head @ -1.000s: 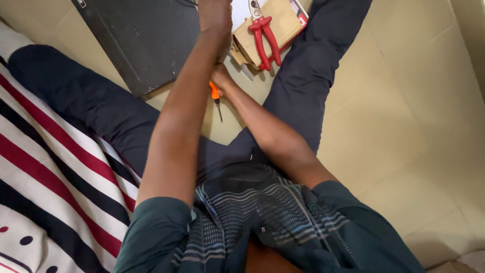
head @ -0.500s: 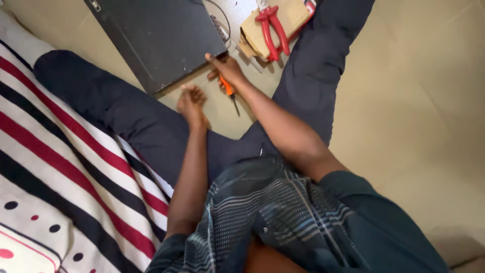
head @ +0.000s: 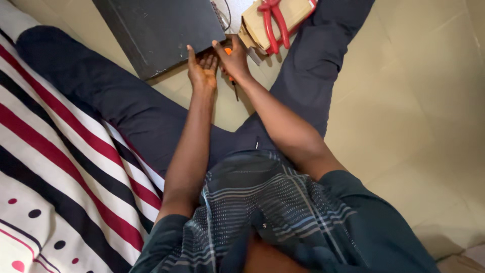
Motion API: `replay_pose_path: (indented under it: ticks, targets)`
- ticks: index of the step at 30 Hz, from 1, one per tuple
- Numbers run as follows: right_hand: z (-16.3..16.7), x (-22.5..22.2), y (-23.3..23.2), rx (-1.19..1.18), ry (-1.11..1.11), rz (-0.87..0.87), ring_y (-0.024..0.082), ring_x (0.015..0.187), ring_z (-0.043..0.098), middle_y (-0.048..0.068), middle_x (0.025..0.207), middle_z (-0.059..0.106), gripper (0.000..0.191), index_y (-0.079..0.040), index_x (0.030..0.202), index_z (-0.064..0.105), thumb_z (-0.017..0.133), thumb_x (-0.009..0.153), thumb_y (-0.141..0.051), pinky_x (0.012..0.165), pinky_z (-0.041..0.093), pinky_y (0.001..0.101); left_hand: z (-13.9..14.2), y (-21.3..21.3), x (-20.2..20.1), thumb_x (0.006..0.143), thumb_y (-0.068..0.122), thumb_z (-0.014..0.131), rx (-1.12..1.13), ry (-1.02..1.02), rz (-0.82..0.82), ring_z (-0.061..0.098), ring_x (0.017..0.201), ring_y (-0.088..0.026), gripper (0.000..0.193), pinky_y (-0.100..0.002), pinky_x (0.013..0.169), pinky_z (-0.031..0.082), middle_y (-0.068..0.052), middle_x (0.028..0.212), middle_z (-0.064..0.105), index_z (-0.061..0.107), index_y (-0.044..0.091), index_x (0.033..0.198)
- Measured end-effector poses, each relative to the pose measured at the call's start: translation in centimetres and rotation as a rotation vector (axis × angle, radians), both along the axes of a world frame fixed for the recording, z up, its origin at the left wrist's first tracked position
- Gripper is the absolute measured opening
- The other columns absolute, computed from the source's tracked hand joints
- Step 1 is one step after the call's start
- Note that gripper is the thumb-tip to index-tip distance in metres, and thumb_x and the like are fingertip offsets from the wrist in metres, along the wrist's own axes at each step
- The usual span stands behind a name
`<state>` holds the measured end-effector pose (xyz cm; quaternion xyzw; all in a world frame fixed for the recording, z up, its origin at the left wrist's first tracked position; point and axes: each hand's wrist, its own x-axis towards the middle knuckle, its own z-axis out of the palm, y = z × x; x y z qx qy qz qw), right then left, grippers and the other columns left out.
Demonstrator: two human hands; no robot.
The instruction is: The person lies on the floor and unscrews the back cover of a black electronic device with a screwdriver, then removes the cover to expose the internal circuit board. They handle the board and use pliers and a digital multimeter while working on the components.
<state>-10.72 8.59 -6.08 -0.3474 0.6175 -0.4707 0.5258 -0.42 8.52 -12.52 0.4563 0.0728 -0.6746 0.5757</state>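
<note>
I sit on the floor with my legs spread in dark trousers. My left hand (head: pixel 202 66) rests palm up against the near edge of a flat black metal case (head: pixel 159 31), fingers apart. My right hand (head: pixel 233 59) is right beside it, closed around a small screwdriver (head: pixel 232 83) with an orange handle whose dark shaft points toward me. The thumb of my right hand touches the corner of the case.
A cardboard box (head: pixel 270 20) with red-handled pliers (head: pixel 273 23) on top lies beyond my right hand. Thin wires (head: pixel 222 15) run off the case's far corner. A striped and dotted cloth (head: pixel 55 167) covers the left. Beige floor tiles (head: pixel 414 116) spread to the right.
My left hand came down from the far top of view, drew back toward me, then moved forward to the case's near edge. My right hand stays by the case corner with the screwdriver.
</note>
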Motion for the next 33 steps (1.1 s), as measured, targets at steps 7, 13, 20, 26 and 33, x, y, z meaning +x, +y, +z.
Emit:
replay_pose_path:
  ticks: [7,13,20,26,33]
  targets:
    - [0.2,0.2,-0.1,-0.183,0.249,0.042,0.016,0.071,0.066,0.01,0.092,0.072,0.044,0.002,0.108,0.064,0.081,0.092,-0.036,0.064,0.054,0.0318,0.7,0.1,0.0,0.086,0.051,0.074,0.015,-0.004,0.123,0.055,0.125,-0.041,0.08,-0.053,0.109,0.05,-0.025,0.131,0.053,0.046,-0.004,0.138]
    - [0.3,0.2,0.0,-0.164,0.287,0.075,0.017,0.087,0.07,0.01,0.093,0.074,0.043,0.001,0.108,0.067,0.081,0.09,-0.036,0.08,0.057,0.0322,0.2,0.2,0.3,0.085,0.053,0.074,0.002,-0.005,0.123,0.057,0.116,-0.035,0.08,-0.05,0.102,0.051,-0.02,0.126,0.054,0.049,-0.003,0.137]
    - [0.3,0.1,0.2,-0.363,0.341,0.144,0.013,0.077,0.069,0.008,0.091,0.074,0.038,0.001,0.109,0.066,0.083,0.093,-0.03,0.068,0.056,0.0272,-0.1,0.5,0.9,0.094,0.049,0.081,-0.063,-0.022,0.144,0.057,0.106,-0.029,0.073,-0.045,0.098,0.05,-0.016,0.112,0.06,0.056,-0.007,0.135]
    - [-0.4,-0.3,0.3,-0.158,0.114,0.25,0.008,0.063,0.068,0.002,0.074,0.071,0.029,-0.002,0.106,0.069,0.077,0.096,-0.028,0.059,0.052,0.0246,0.0,-0.1,2.3,0.081,0.059,0.075,-0.059,-0.081,0.143,0.051,0.129,-0.032,0.09,-0.051,0.104,0.042,-0.012,0.146,0.05,0.041,0.01,0.148]
    - [-0.5,-1.7,-0.7,-0.534,0.283,0.086,0.007,0.08,0.056,0.002,0.086,0.061,0.015,0.0,0.107,0.067,0.075,0.101,-0.011,0.074,0.049,0.0229,0.4,0.9,6.9,0.075,0.064,0.078,-0.077,-0.35,0.051,0.054,0.13,-0.039,0.1,-0.064,0.096,0.049,-0.017,0.146,0.051,0.041,0.006,0.148]
